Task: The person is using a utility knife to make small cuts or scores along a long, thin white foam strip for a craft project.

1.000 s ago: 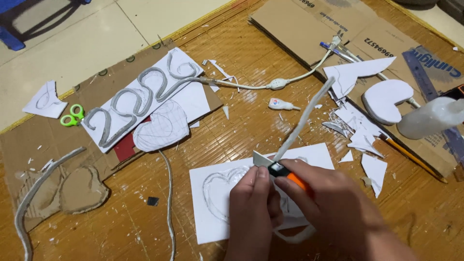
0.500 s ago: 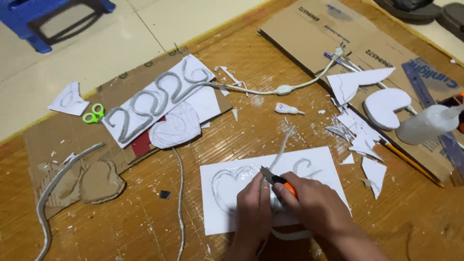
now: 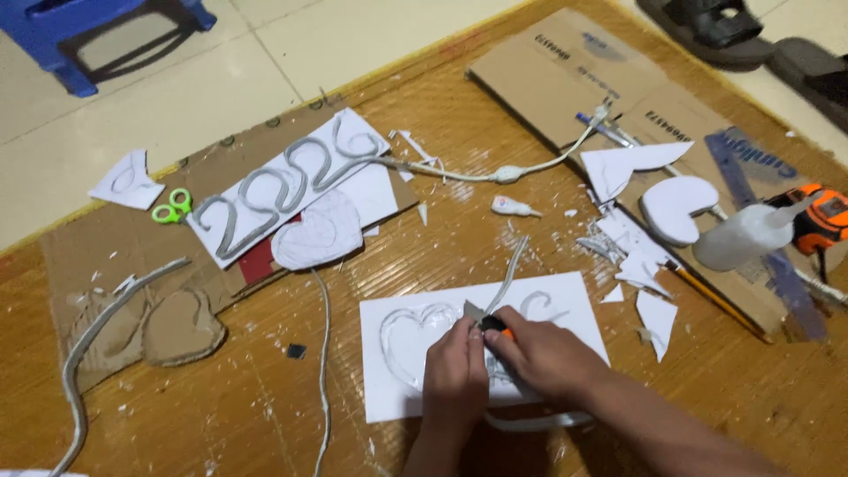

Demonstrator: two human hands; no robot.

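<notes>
Wooden floor (image 3: 265,389) littered with scraps, tiles at 11 o'clock. My right hand (image 3: 543,358) grips the cutter (image 3: 488,323); left hand (image 3: 455,380) presses flat on the white sheet (image 3: 565,305) with its heart outline.

Left hand (image 3: 455,371), right hand (image 3: 543,358) together, fingers curled

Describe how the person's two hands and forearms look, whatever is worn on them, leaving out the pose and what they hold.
Both the left hand and the right hand are bare: no gloves, and no rings, watch or bracelet show. Both forearms are uncovered as far as the bottom edge of the picture, with no sleeve or cuff in view. No tape, bandage or markings are visible on either hand. The fingernails are too small to judge.
</notes>
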